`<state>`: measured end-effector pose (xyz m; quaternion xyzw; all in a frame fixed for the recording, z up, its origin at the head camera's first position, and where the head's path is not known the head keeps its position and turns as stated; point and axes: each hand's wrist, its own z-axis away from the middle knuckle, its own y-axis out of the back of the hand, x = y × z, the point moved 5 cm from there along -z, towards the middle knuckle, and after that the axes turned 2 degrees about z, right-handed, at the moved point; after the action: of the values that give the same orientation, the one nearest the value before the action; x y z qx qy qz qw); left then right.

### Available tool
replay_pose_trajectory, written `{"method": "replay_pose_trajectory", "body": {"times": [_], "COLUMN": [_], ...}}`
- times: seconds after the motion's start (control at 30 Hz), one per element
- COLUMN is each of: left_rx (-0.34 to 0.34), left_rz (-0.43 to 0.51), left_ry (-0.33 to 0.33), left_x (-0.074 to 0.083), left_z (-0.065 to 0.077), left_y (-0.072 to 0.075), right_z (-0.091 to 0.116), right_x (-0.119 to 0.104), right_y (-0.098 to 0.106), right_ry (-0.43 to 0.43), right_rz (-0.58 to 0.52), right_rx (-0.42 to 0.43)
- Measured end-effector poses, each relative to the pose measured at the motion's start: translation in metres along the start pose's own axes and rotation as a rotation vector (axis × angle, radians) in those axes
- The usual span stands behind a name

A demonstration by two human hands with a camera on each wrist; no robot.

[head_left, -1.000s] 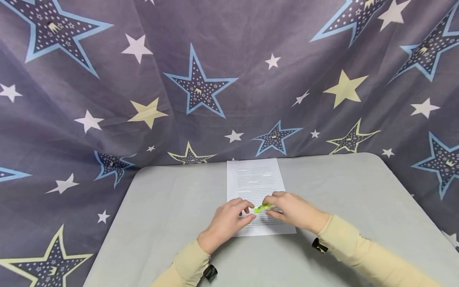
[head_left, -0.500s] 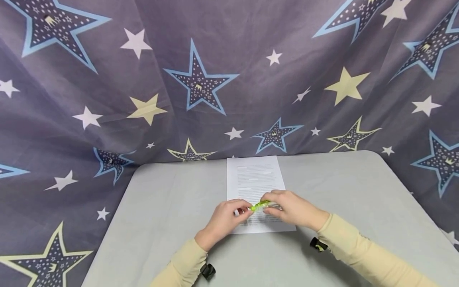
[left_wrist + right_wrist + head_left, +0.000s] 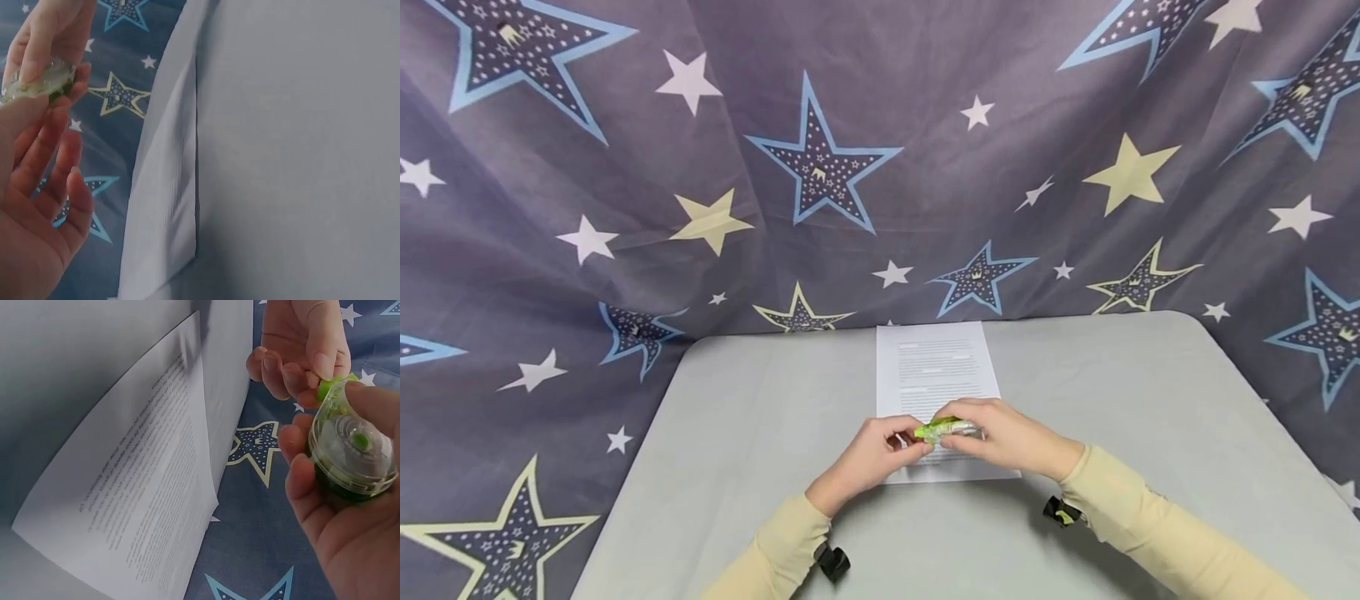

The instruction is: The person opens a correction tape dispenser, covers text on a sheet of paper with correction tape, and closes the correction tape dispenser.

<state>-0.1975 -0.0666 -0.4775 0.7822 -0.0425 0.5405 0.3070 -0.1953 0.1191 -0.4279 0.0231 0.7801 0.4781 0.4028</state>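
Over the printed sheet (image 3: pixel 889 367), my right hand (image 3: pixel 1018 435) grips a correction tape dispenser (image 3: pixel 350 450), a clear rounded case with a reel inside and green parts. My left hand (image 3: pixel 867 457) meets it from the other side, thumb and fingertip pinching the small green cap (image 3: pixel 325 390) at its tip. The other fingers of the left hand curl loosely, seen in the left wrist view. A few white strips lie across the upper printed lines of the sheet. Its lower part is partly hidden beneath both hands.
The sheet lies on a light grey table (image 3: pixel 760 417), near the back edge. Behind it hangs a dark curtain (image 3: pixel 850 83) with a star pattern. Small black wrist devices (image 3: pixel 833 563) sit under both sleeves.
My left fingers, apart from the dispenser a second ago, now pinch its green tip. The right hand has shifted slightly left with the dispenser, showing more of its clear case.
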Motion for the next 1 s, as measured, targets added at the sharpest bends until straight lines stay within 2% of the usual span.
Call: {"method": "replay_pose_trajectory", "body": {"times": [0.07, 0.13, 0.3, 0.4, 0.6, 0.73, 0.87, 1.0], "left_rx": [-0.036, -0.073, -0.111, -0.120, -0.224, -0.276, -0.289, -0.278], "left_rz": [-0.008, -0.068, -0.442, -0.599, -0.683, -0.707, -0.738, -0.774], "left_ry": [0.011, 0.023, -0.014, -0.039, 0.004, 0.077, 0.136, 0.141], "left_x": [-0.005, -0.011, -0.028, -0.039, -0.051, -0.052, -0.052, -0.051], "left_z": [0.000, 0.000, 0.005, 0.008, 0.009, 0.008, 0.005, 0.003], "left_y": [0.001, 0.003, 0.018, 0.024, 0.022, 0.020, 0.019, 0.019], "right_z": [0.000, 0.000, 0.002, 0.002, -0.002, -0.005, -0.008, -0.009], "right_x": [0.002, 0.005, 0.014, 0.019, 0.026, 0.027, 0.024, 0.021], "right_y": [-0.001, -0.003, -0.009, -0.014, -0.028, -0.036, -0.041, -0.044], "right_ry": [-0.007, -0.012, -0.028, -0.023, 0.069, 0.114, 0.167, 0.198], "right_rz": [-0.001, -0.006, -0.013, 0.004, 0.076, 0.121, 0.177, 0.233], "right_rx": [-0.006, -0.015, -0.071, -0.110, -0.155, -0.172, -0.179, -0.164]}}
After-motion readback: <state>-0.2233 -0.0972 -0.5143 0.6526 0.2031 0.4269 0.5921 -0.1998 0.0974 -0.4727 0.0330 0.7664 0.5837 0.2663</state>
